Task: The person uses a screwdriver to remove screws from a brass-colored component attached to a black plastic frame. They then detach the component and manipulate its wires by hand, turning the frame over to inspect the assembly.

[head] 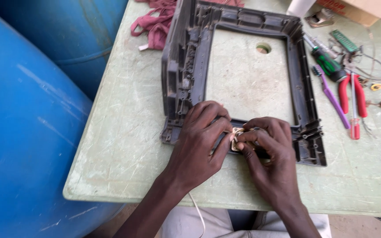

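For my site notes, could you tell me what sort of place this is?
Probably an informal electronics repair spot: a worn table holds a grey plastic frame, red-handled pliers, a screwdriver and loose wires, with blue barrels beside it.

A pale green, scratched surface (124, 145) with a round hole (263, 48) stands in daylight; two big blue barrels (27, 132) crowd its left edge, with bare brownish floor (358, 227) below

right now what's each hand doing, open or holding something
left hand: closed, pinching the small part at the grey frame.
right hand: closed, pinching the same small part.
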